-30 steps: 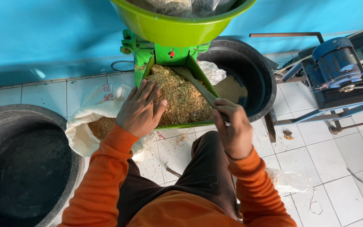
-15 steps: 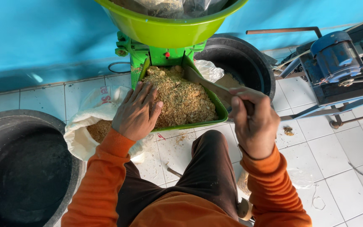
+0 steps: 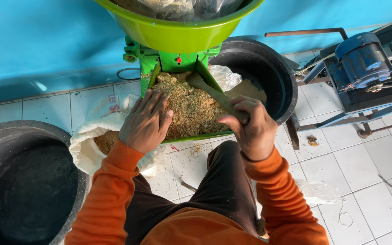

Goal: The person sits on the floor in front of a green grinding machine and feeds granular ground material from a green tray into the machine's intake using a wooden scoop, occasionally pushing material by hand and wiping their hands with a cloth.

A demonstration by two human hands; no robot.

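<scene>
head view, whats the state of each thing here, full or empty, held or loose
green tray: heaped with chopped feed
wooden stick: held by right hand, tip in the feed
left hand: flat on the feed
white sack: open, partly filled
left black tub: looks empty
green bowl: on top of the machine

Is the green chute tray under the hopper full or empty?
Full. The green chute tray is heaped with tan chopped material; the left hand rests on it and the right hand holds a wooden paddle.

Tile floor (image 3: 368, 181) w/ tubs (image 3: 19, 181), sack (image 3: 89, 154)
</scene>
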